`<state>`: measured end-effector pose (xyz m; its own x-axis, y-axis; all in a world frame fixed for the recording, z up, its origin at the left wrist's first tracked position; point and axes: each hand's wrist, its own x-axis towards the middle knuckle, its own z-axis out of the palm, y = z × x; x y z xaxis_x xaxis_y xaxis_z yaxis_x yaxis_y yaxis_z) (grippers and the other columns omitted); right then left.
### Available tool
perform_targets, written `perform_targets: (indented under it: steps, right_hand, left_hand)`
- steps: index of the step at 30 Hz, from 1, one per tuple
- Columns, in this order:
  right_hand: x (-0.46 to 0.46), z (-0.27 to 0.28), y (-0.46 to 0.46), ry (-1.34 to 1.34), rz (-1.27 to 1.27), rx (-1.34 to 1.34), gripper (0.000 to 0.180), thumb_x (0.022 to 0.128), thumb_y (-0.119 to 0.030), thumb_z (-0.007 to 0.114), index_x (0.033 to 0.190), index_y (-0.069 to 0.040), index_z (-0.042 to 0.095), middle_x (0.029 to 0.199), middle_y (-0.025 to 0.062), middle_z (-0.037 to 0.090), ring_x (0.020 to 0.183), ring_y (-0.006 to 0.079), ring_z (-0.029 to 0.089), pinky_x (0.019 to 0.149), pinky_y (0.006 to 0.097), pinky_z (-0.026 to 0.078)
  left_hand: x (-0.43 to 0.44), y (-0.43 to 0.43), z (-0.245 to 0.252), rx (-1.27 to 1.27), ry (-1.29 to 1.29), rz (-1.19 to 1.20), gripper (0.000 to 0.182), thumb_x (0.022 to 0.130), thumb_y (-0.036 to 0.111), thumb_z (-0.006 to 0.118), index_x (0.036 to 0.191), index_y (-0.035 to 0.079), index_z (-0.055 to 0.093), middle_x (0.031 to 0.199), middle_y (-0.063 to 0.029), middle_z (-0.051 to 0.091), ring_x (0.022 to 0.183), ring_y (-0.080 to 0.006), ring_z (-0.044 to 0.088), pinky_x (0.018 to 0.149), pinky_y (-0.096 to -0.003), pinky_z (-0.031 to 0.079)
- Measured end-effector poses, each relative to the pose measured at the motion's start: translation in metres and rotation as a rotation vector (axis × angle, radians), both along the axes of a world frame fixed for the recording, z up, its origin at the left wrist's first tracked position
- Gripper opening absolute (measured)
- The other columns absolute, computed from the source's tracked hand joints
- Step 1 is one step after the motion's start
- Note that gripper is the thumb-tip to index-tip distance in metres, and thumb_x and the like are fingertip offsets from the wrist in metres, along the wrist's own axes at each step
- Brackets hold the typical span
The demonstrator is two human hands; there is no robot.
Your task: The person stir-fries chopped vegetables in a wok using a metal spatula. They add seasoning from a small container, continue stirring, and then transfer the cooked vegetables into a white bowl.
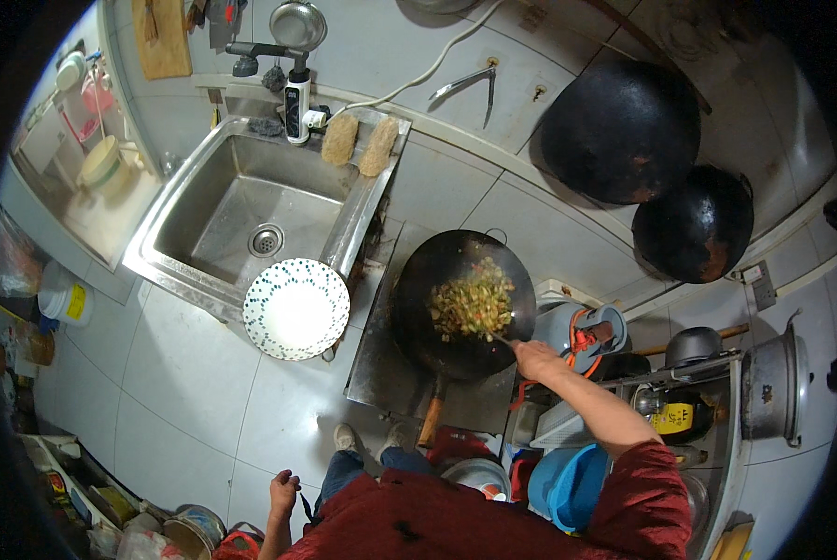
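My right hand [539, 360] grips the handle of a metal spatula [502, 339] at the right rim of a black wok [418, 294]. The spatula's head reaches into chopped green food with red bits [474, 301], blurred as if in motion. The wok stands on a steel stove top [383, 364], its wooden handle [430, 422] pointing towards me. My left hand [285, 490] hangs low beside my body, fingers loosely curled, with nothing visible in it. A white bowl with green and blue dots [297, 308] rests at the near right corner of the sink.
A steel sink [180, 245] with a faucet [297, 105] stands left of the stove, with two loofahs [359, 143] on its edge. Two dark woks [621, 133] hang on the wall. A gas cylinder [558, 325] and a rack with a blue basin [565, 483] sit to the right.
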<state>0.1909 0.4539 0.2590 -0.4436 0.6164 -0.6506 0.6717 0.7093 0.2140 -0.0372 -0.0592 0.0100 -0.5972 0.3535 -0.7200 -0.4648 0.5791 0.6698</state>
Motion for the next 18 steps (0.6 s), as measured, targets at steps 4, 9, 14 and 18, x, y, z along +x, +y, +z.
perform_targets:
  steps: [4, 9, 14, 18]
  right_hand:
    - [-0.018, 0.009, -0.007, 0.034, 0.185, 0.215, 0.035, 0.077, -0.007, 0.043, 0.111, -0.006, 0.047, 0.088, 0.0153, 0.059, 0.083, 0.0274, 0.057, 0.072, 0.0361, 0.046]
    - [-0.026, 0.079, -0.005, -0.016, 0.239, 0.109, 0.020, 0.072, -0.005, 0.049, 0.086, -0.004, 0.063, 0.088, 0.0149, 0.061, 0.086, 0.0306, 0.058, 0.071, 0.0368, 0.047]
    - [-0.002, 0.074, 0.015, -0.195, 0.146, 0.075, 0.020, 0.071, -0.007, 0.049, 0.086, -0.005, 0.062, 0.091, 0.0134, 0.061, 0.088, 0.0287, 0.058, 0.073, 0.0372, 0.047]
    - [0.006, 0.021, 0.022, 0.046, 0.034, 0.245, 0.022, 0.075, -0.007, 0.046, 0.093, -0.006, 0.059, 0.090, 0.0134, 0.061, 0.087, 0.0280, 0.058, 0.072, 0.0369, 0.047]
  left_hand:
    - [0.004, -0.002, -0.004, -0.005, 0.005, -0.003, 0.043, 0.070, 0.005, 0.053, 0.108, -0.012, 0.045, 0.086, -0.0165, 0.058, 0.066, -0.0185, 0.057, 0.059, -0.0270, 0.047]
    - [0.004, 0.002, 0.003, -0.020, -0.014, -0.009, 0.043, 0.069, 0.005, 0.053, 0.108, -0.012, 0.045, 0.081, -0.0141, 0.058, 0.062, -0.0171, 0.056, 0.057, -0.0261, 0.046]
    - [0.011, -0.001, -0.005, -0.044, -0.017, -0.001, 0.043, 0.069, 0.005, 0.053, 0.107, -0.012, 0.046, 0.081, -0.0139, 0.058, 0.062, -0.0166, 0.056, 0.056, -0.0261, 0.046]
    - [0.014, 0.000, -0.013, 0.001, -0.031, -0.002, 0.043, 0.070, 0.006, 0.054, 0.108, -0.012, 0.046, 0.084, -0.0155, 0.059, 0.062, -0.0173, 0.056, 0.057, -0.0266, 0.047]
